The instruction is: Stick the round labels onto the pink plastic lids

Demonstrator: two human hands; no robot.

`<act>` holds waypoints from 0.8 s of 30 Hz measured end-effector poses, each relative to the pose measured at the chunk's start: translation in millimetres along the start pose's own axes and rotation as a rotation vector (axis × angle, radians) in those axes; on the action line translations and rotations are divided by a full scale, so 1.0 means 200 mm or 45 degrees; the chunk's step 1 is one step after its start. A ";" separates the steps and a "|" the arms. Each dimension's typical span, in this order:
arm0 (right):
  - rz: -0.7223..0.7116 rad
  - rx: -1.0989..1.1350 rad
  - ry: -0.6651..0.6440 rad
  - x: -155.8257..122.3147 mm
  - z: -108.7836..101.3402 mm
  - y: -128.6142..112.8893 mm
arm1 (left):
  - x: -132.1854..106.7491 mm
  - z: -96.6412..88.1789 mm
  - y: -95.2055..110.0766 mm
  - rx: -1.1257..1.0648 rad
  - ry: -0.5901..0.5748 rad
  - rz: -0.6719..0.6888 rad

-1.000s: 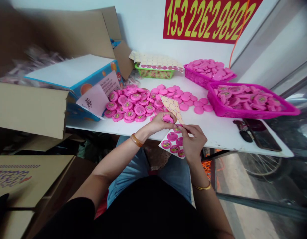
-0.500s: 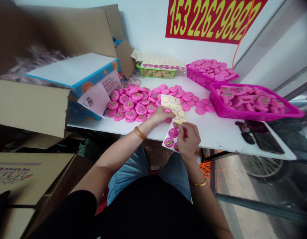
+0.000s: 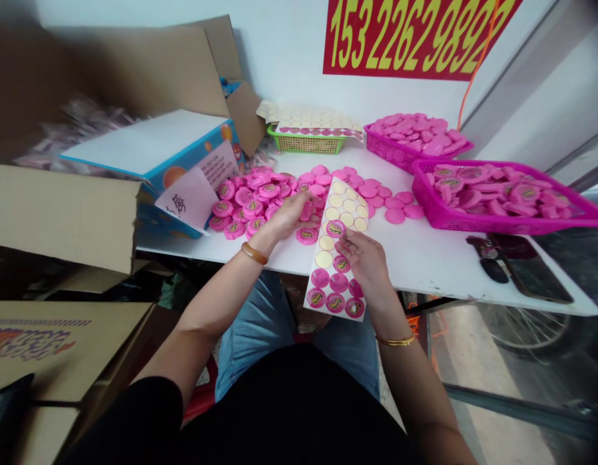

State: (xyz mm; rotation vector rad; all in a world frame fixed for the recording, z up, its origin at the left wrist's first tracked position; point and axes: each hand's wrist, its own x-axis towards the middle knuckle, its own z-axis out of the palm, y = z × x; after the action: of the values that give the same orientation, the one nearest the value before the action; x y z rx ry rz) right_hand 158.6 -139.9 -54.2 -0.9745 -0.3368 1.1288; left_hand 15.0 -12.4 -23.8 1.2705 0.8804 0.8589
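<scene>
My left hand (image 3: 290,216) is closed around a pink round plastic case (image 3: 307,210), with the thumb above it and the fingers below. Under that hand lies another pink case with a printed label (image 3: 307,236). My right hand (image 3: 365,258) pinches a round pink sticker (image 3: 336,228) at its fingertips, over the sticker sheet (image 3: 328,248). Printed stickers fill the sheet's lower rows, while its upper rows show bare cream circles. The sheet's lower end hangs past the table edge, partly behind my right hand. Many labelled cases (image 3: 253,208) are heaped left of the sheet.
Plain pink cases (image 3: 394,215) lie behind and right of the sheet. Two magenta baskets (image 3: 427,216) of cases stand at the right, near a phone (image 3: 536,268) and keys (image 3: 493,261). A green basket (image 3: 309,143) holds sheets. Cardboard boxes (image 3: 61,213) crowd the left.
My left hand has moved left, off the sheet and towards the heap. The sheet shows more fully, and a sticker now shows clearly at my right fingertips, above the sheet.
</scene>
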 end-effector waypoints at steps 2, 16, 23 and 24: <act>0.014 0.003 -0.026 0.00 0.01 0.01 | -0.03 -0.05 0.01 -0.316 -0.080 -0.230; 0.098 -0.007 -0.062 0.03 0.04 0.05 | -0.21 -0.13 -0.02 -0.837 0.000 -0.343; 0.099 -0.054 -0.109 0.04 0.06 0.04 | -0.25 -0.18 -0.07 -1.043 -0.100 -0.278; 0.088 -0.064 -0.116 0.04 0.07 0.04 | -0.26 -0.19 -0.08 -1.044 -0.109 -0.251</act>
State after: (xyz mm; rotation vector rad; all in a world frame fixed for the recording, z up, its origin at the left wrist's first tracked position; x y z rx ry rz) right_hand 148.6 -126.6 -54.3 -0.9870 -0.4088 1.2353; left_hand -39.6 -45.2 -39.8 0.4911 0.4808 0.8674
